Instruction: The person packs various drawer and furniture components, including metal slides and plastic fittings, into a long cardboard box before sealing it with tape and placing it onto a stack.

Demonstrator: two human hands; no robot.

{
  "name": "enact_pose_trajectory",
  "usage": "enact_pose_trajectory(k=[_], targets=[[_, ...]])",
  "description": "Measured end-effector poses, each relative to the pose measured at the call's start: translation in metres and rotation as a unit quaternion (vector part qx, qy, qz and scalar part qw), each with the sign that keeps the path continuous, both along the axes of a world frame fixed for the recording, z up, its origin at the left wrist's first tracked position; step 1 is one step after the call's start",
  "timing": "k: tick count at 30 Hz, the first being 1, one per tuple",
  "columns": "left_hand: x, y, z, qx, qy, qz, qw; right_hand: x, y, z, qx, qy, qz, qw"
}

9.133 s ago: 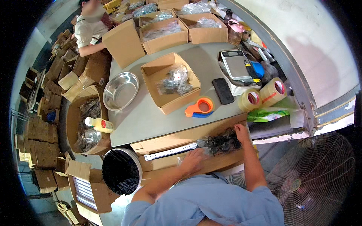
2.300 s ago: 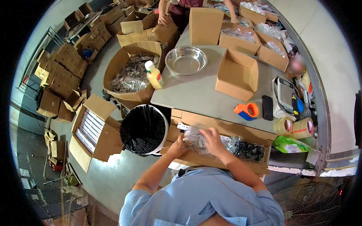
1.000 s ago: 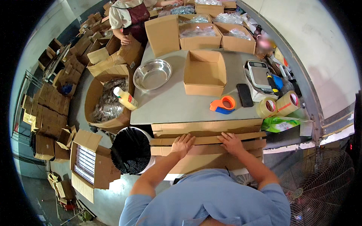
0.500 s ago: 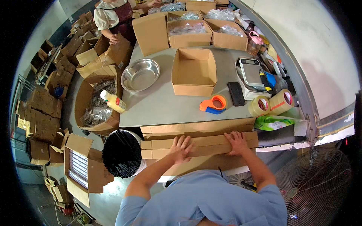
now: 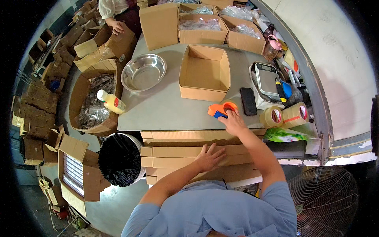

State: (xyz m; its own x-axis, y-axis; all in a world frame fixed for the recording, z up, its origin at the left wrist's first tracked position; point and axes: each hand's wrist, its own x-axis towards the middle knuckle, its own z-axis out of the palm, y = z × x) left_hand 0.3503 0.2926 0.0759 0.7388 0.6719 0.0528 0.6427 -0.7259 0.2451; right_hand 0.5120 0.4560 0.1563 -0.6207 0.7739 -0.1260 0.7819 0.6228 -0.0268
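My left hand (image 5: 211,158) rests with fingers spread on the closed flaps of a long brown cardboard box (image 5: 169,162), which stands against the table's near edge. Reaching over the tabletop, my right hand (image 5: 235,123) has its fingers on an orange and blue tape dispenser (image 5: 216,108). The dispenser still lies on the table; the undersides of those fingers are hidden. A black phone (image 5: 248,101) lies just right of it. Behind the dispenser sits an open cardboard box (image 5: 204,93) with a bare inside.
A steel bowl (image 5: 130,79) and a yellow bottle (image 5: 112,102) stand on the table's left. At right are a scale (image 5: 266,81) and tape rolls (image 5: 271,117). A bucket of black rods (image 5: 118,160) stands left of my box; a fan (image 5: 325,201) is at right. Another person's hand (image 5: 116,26) touches a carton.
My right hand has left the long box and gone forward to the tape dispenser. My left hand has slid right along the flaps. The view has shifted slightly.
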Motion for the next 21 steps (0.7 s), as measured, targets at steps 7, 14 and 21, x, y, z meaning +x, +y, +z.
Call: enact_pose_trajectory(k=[7,14,21], targets=[[0.017,0.0,-0.015,0.073,-0.046,0.012,0.996,0.075,-0.042,0.08,-0.086,0.21,-0.149,0.962],[0.058,0.013,-0.002,0.059,-0.007,-0.01,0.998,0.103,-0.051,0.044,-0.212,0.203,-0.217,0.931],[0.064,0.008,0.007,0.048,0.011,-0.01,0.999,0.107,-0.055,0.012,-0.286,0.091,-0.216,0.929]])
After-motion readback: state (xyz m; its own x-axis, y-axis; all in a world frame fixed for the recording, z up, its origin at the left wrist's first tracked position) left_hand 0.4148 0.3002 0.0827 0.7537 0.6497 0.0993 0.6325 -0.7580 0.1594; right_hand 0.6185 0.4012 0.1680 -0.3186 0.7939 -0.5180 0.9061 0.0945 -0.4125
